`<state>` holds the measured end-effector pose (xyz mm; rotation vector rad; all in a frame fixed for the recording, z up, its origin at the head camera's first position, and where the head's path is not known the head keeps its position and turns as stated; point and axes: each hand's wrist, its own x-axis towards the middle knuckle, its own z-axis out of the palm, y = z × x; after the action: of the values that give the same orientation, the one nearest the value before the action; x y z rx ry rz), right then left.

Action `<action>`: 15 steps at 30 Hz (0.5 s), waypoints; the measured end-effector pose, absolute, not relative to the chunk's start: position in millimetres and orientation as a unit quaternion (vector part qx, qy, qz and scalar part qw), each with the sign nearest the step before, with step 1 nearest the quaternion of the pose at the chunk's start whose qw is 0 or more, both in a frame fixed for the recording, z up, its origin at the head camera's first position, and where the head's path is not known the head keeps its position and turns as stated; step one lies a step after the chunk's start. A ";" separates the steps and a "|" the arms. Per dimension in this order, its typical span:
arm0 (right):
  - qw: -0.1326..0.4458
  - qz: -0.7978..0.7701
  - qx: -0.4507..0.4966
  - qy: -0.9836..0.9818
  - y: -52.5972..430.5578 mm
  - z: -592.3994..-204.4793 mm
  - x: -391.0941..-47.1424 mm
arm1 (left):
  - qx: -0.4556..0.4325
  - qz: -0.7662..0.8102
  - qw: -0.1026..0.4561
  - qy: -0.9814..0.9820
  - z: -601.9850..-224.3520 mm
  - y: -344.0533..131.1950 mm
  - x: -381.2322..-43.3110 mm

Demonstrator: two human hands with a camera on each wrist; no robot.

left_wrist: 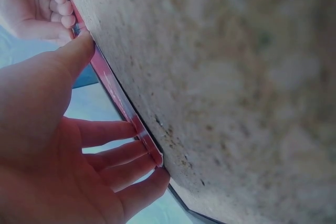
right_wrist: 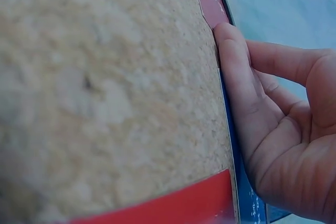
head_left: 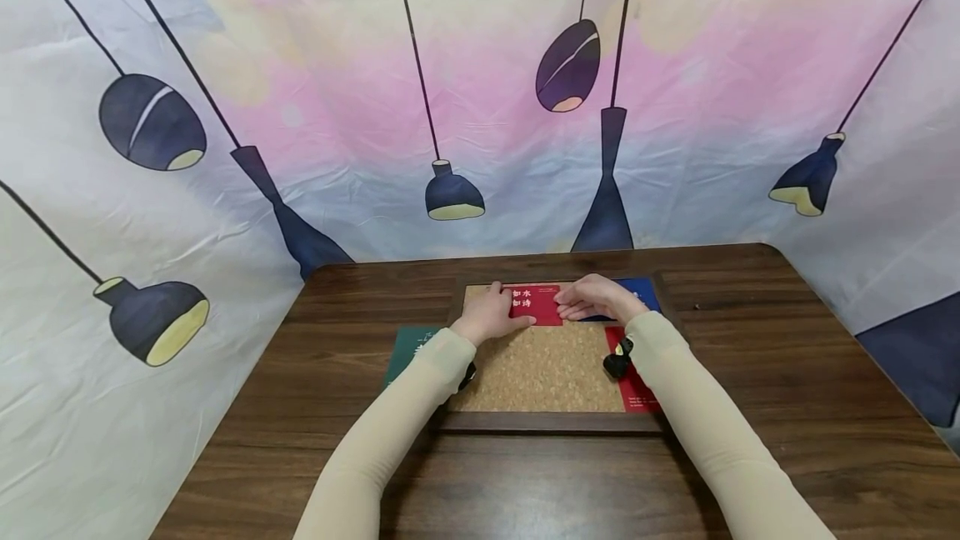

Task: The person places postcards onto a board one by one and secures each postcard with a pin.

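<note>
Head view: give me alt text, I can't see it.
Left hand and right hand touch a red card at the far side of a framed cork board on a wooden table. The right hand partly covers a blue card; another red card lies nearer.

Over my remote feed I see a creased pastel backdrop (head_left: 322, 98) sweeping from nine o'clock through twelve to three. Printed on it are navy hanging lamps, among them an oval lamp (head_left: 567, 65) at one o'clock and a flared lamp (head_left: 813, 173) near three. The dark wood-grain tabletop (head_left: 540, 490) spreads toward six.
</note>
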<state>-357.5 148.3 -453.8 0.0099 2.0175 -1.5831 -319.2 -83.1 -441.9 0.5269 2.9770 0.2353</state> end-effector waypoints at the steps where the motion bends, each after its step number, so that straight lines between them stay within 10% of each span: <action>1: 0.285 -0.591 0.001 0.755 148.5 -453.8 -357.5 | 0.175 0.078 0.055 0.980 -442.1 -83.2 -319.2; 15: 0.298 -0.545 -0.059 0.782 148.1 -449.2 -355.6 | 0.173 0.076 0.057 0.980 -441.1 -82.6 -318.5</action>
<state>-355.6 148.1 -449.2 -0.1578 2.0764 -1.4469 -318.5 -82.6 -441.1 0.5245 2.9718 0.2308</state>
